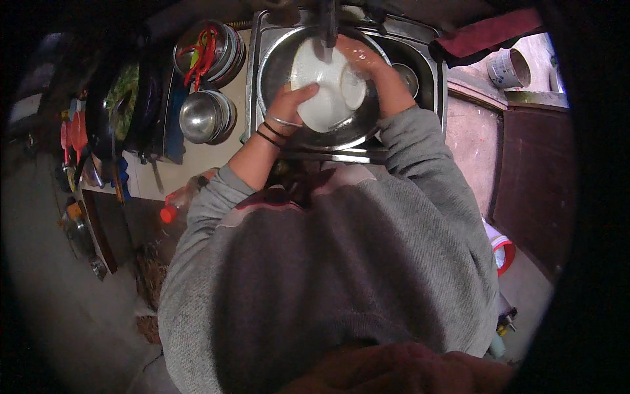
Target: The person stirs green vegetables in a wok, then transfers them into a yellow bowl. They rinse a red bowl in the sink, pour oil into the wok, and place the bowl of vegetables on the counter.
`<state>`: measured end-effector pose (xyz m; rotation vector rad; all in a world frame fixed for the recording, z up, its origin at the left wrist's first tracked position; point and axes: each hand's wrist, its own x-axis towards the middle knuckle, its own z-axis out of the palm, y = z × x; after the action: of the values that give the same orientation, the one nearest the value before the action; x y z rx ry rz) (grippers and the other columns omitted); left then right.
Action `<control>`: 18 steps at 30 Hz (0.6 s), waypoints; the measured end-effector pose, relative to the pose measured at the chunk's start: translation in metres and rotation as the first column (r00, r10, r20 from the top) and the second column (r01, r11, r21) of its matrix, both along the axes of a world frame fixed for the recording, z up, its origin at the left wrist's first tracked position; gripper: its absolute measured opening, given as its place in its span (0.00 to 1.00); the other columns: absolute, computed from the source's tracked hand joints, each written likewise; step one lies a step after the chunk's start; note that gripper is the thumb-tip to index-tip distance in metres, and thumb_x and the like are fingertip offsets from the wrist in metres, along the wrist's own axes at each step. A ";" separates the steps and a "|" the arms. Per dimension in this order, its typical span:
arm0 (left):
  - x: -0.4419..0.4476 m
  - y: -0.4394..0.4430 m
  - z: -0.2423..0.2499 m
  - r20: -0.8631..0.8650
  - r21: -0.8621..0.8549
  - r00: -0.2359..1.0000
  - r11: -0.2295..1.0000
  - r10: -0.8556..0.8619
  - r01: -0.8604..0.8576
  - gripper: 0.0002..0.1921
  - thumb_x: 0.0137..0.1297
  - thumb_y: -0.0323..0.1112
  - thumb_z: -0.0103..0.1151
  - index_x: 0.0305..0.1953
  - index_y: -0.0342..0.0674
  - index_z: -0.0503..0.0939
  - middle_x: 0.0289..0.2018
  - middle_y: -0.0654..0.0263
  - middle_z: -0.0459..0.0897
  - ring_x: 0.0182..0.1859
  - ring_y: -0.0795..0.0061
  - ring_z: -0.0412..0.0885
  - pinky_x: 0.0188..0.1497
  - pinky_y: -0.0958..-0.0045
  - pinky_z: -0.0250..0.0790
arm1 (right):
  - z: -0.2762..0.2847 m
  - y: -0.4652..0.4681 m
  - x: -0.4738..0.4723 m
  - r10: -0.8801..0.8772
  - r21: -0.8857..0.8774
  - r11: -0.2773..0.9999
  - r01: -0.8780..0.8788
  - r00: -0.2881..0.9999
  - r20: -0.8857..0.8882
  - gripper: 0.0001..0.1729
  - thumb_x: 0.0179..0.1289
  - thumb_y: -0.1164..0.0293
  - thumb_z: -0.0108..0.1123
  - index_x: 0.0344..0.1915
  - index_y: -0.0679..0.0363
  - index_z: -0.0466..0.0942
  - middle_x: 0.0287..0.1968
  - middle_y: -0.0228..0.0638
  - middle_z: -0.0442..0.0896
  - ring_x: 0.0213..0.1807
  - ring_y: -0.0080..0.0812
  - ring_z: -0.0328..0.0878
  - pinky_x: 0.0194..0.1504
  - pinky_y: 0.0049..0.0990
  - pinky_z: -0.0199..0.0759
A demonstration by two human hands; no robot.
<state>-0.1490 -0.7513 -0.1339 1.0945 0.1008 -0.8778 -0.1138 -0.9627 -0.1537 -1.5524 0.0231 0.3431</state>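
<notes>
A white plate [317, 106] is tilted over a large round metal basin [266, 64] in the sink, beneath the dark faucet [328, 24]. My left hand [290, 104] grips the plate's left edge, its thumb lying over the face. My right hand [362, 56], wet and shiny, is at the plate's upper right; its fingers are partly hidden, and whether it grips the rim I cannot tell. Against the plate's right side shows a smaller white oval piece [353, 88], perhaps a second dish or the plate's base. Water seems to run from the faucet onto the plate.
Stacked metal bowls [199, 117] and a stack of basins [229, 54] with red and green peppers [202, 56] stand left of the sink [253, 83]. Farther left is a wok [120, 101]. A metal bowl [406, 81] sits at the right, below a dark red cloth [487, 37].
</notes>
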 end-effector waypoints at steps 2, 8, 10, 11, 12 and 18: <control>0.002 0.003 -0.001 -0.031 -0.084 0.994 0.991 0.103 -0.106 0.19 0.64 0.34 0.56 0.54 0.32 0.70 0.46 0.57 0.79 0.47 0.63 0.79 0.52 0.61 0.72 | -0.020 -0.007 -0.013 -0.147 0.231 0.957 0.174 0.980 -0.131 0.27 0.71 0.56 0.37 0.63 0.57 0.66 0.60 0.35 0.71 0.60 0.30 0.67 0.63 0.28 0.56; 0.010 -0.001 -0.010 -0.124 -0.209 0.943 0.921 0.310 -0.330 0.22 0.66 0.36 0.54 0.58 0.34 0.66 0.53 0.54 0.74 0.55 0.58 0.73 0.60 0.55 0.64 | -0.086 0.046 -0.055 -0.618 0.351 0.709 0.611 0.779 -0.107 0.32 0.73 0.49 0.30 0.67 0.56 0.59 0.62 0.36 0.68 0.62 0.30 0.63 0.64 0.27 0.52; 0.013 -0.005 -0.010 -0.110 -0.254 0.945 0.910 0.309 -0.327 0.22 0.66 0.36 0.54 0.57 0.33 0.66 0.52 0.55 0.75 0.54 0.58 0.74 0.58 0.57 0.66 | -0.098 0.061 -0.063 -0.582 0.206 0.802 0.561 0.811 0.057 0.31 0.73 0.53 0.33 0.67 0.59 0.57 0.65 0.41 0.62 0.66 0.36 0.57 0.67 0.29 0.46; 0.014 -0.006 -0.008 -0.056 -0.183 0.946 0.928 0.320 -0.325 0.22 0.66 0.36 0.54 0.57 0.33 0.67 0.52 0.56 0.75 0.54 0.59 0.74 0.57 0.58 0.67 | -0.100 0.067 -0.066 -0.538 0.181 0.837 0.517 0.838 0.094 0.30 0.72 0.55 0.35 0.66 0.62 0.57 0.66 0.45 0.60 0.68 0.41 0.55 0.68 0.31 0.46; 0.016 -0.006 -0.006 0.006 -0.126 0.949 0.941 0.316 -0.313 0.22 0.65 0.35 0.55 0.57 0.33 0.67 0.51 0.57 0.75 0.53 0.60 0.74 0.56 0.58 0.67 | -0.099 0.068 -0.066 -0.487 0.138 0.870 0.473 0.869 0.093 0.29 0.71 0.58 0.37 0.65 0.64 0.58 0.67 0.50 0.59 0.69 0.47 0.54 0.68 0.33 0.45; 0.011 -0.006 0.011 0.216 0.007 0.922 0.944 0.320 -0.329 0.19 0.61 0.32 0.59 0.52 0.32 0.72 0.44 0.58 0.80 0.43 0.66 0.80 0.46 0.67 0.73 | -0.046 -0.021 -0.029 -0.065 -0.584 0.322 0.745 0.633 0.771 0.31 0.53 0.66 0.63 0.57 0.63 0.68 0.61 0.51 0.66 0.64 0.51 0.60 0.62 0.46 0.55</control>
<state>-0.1376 -0.7572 -0.1227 1.1655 0.1196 -0.4591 -0.1431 -0.9832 -0.1997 -2.5792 0.1263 -0.8688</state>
